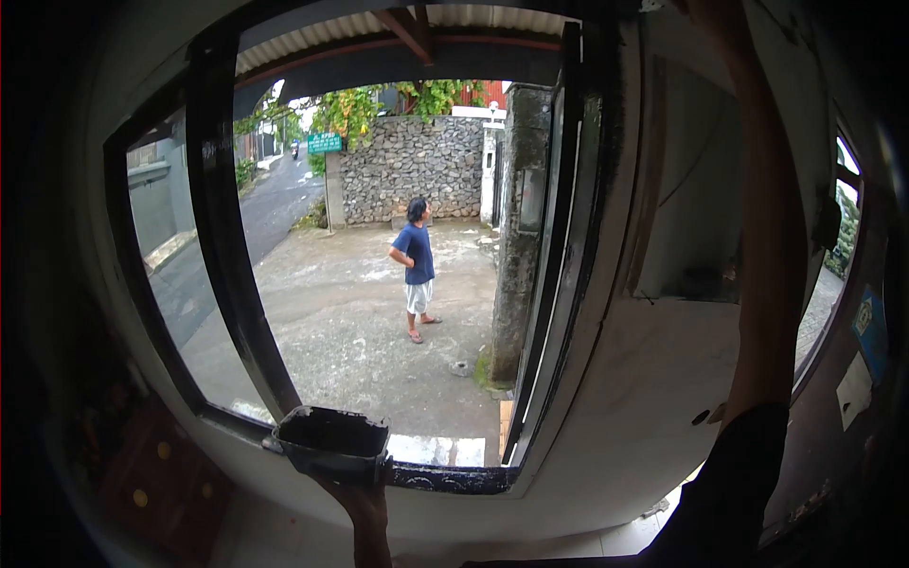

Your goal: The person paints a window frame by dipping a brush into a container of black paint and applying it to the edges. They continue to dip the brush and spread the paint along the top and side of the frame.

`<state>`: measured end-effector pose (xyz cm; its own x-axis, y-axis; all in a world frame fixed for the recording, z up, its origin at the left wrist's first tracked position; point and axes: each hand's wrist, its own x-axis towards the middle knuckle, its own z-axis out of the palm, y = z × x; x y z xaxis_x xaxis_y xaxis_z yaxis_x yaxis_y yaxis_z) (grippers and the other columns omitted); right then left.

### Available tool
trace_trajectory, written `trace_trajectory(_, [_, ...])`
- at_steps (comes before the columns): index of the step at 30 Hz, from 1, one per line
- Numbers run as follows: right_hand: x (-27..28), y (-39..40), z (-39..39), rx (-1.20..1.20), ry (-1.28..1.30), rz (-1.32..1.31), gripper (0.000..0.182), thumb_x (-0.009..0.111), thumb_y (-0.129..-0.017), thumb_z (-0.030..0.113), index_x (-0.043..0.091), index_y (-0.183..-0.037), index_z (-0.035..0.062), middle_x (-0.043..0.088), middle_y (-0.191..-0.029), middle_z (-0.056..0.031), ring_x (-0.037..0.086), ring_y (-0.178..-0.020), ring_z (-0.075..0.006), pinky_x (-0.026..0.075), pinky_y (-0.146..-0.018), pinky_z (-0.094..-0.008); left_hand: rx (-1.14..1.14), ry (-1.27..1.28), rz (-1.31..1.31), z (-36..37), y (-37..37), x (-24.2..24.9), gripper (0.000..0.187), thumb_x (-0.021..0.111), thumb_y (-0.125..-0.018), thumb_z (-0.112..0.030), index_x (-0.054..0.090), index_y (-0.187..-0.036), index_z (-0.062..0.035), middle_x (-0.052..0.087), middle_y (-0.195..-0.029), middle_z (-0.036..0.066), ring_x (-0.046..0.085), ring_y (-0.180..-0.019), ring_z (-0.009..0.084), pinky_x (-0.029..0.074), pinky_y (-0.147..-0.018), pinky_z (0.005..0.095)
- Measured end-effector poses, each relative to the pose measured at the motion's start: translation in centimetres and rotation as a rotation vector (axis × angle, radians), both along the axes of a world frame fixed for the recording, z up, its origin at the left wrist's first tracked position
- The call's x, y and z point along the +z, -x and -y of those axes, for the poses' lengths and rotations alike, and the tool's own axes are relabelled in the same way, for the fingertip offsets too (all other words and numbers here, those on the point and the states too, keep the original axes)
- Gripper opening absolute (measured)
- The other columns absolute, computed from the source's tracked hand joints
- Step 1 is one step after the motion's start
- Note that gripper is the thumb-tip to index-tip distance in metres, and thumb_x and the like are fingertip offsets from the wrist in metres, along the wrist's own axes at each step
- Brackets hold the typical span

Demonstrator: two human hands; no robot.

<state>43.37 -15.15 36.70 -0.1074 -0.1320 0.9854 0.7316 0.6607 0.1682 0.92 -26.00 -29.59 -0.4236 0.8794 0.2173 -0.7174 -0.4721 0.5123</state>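
Note:
A dark, open-topped tub [333,462] with pale smears on its rim sits in my left hand [360,500], held from below in front of the window's bottom rail. The tub's inside looks dark, and I cannot make out its contents. My left fingers are mostly hidden beneath it. My right arm reaches up along the right side, and my right hand [705,11] is cut off by the top edge near the window frame's upper right corner. Its fingers do not show. The black window frame [213,189] has ragged black edges against the wall on its right side.
Outside, a person [414,248] in a blue shirt stands on the concrete, looking right. Behind are a stone wall [407,170], a green sign [324,143] and a road [279,204]. A pillar [524,227] rises beyond the frame's right side. Another window [838,218] is at far right.

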Motion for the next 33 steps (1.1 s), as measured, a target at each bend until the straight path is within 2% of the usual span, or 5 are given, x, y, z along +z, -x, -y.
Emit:
trace_trajectory(10, [-8.5, 2.9, 5.4, 0.232, -0.394, 0.224, 0.032, 0.066, -0.090, 0.023, 0.047, -0.073, 0.0044, 0.045, -0.065, -0.0013, 0.034, -0.056, -0.0127, 0.032, -0.049, -0.0327, 0.036, 0.077, 0.119, 1.8, -1.2, 2.6, 0.084, 0.034, -0.084, -0.077, 0.020, -0.148, -0.0259, 0.039, -0.141, 0.011, 0.052, -0.118, 0.0333, 0.055, -0.083, 0.0513])
trace_trajectory(12, [-12.3, -3.0, 5.4, -1.148, -0.632, 0.179, 0.038, 0.067, -0.087, 0.015, 0.060, -0.125, 0.0162, 0.069, -0.104, -0.0055, 0.068, -0.077, -0.0187, 0.053, -0.064, -0.0265, -0.027, 0.046, 0.149, 1.6, -0.7, 1.1, 0.083, 0.031, -0.085, -0.077, 0.023, -0.148, -0.0248, 0.039, -0.143, 0.011, 0.048, -0.122, 0.0334, 0.052, -0.087, 0.0540])
trace_trajectory(14, [-22.0, -3.5, 7.0, -1.227, -0.484, 0.245, 0.045, 0.064, -0.088, 0.012, 0.054, -0.132, 0.0155, 0.066, -0.113, -0.0083, 0.067, -0.087, -0.0250, 0.053, -0.068, -0.0279, -0.072, 0.052, 0.203, 1.5, -0.5, 0.3, 0.082, 0.030, -0.085, -0.078, 0.024, -0.148, -0.0253, 0.039, -0.143, 0.011, 0.047, -0.125, 0.0336, 0.049, -0.090, 0.0567])
trace_trajectory(17, [-38.8, -3.0, 10.3, -0.019, 0.491, -0.180, 0.031, 0.043, -0.099, 0.022, 0.061, -0.095, -0.0027, 0.063, -0.080, -0.0132, 0.060, -0.071, -0.0262, 0.049, -0.067, -0.0349, -0.118, 0.105, 0.224, 1.3, -0.3, -0.6, 0.083, 0.029, -0.085, -0.078, 0.025, -0.148, -0.0258, 0.039, -0.144, 0.009, 0.046, -0.126, 0.0334, 0.049, -0.090, 0.0559])
trace_trajectory(33, [-63.1, 15.7, 17.2, 0.405, 1.159, -1.208, 0.037, 0.053, -0.093, 0.036, 0.055, -0.108, 0.0016, 0.056, -0.081, -0.0047, 0.054, -0.068, -0.0127, 0.043, -0.051, -0.0249, -0.453, 0.197, 0.202, -4.0, 5.0, -3.3, 0.081, 0.026, -0.089, -0.075, 0.018, -0.150, -0.0227, 0.030, -0.150, 0.007, 0.035, -0.135, 0.0271, 0.031, -0.110, 0.0472])
